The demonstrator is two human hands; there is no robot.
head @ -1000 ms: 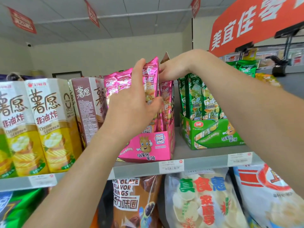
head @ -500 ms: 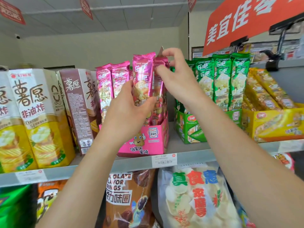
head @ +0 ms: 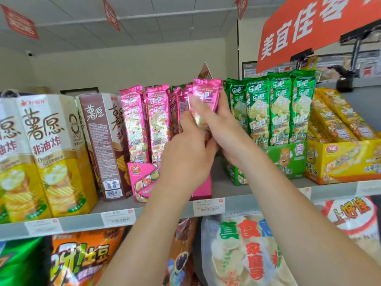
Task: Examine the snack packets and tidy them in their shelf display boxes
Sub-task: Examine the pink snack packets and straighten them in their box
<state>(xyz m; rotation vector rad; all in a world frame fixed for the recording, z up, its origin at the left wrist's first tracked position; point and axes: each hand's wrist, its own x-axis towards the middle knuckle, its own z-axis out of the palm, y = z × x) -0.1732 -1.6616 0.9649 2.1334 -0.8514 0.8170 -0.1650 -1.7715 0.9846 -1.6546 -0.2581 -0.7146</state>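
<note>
Pink foil packet (head: pixel 206 90) is what I've got, both hands on it: left hand (head: pixel 185 150) wraps the lower part w/ fingers curled, right hand (head: pixel 225 131) clamps the other side. Fingers are motion-blurred, so exact grip pts are hard to read. Packet stands upright, top a bit higher than its row, over the pink display box (head: pixel 142 179), which my left wrist mostly covers. Step, I reckon: checking this one before slotting it back. Next move needs it lowered straight into the gap btwn the pink packets (head: pixel 134 120) left of my hands & the box's right wall, front facing out, w/o crushing neighbours. Just right of my right hand stand the green packets (head: pixel 272 108) in their green box (head: pixel 288 159), looking lined up; beyond those a yellow box (head: pixel 340 162), cut off at frame edge. Can't see the packet's bottom end, nor how much room is left behind my hands. Behind the packet a brown card tip (head: pixel 205 72) pokes up; no idea what it is.
</note>
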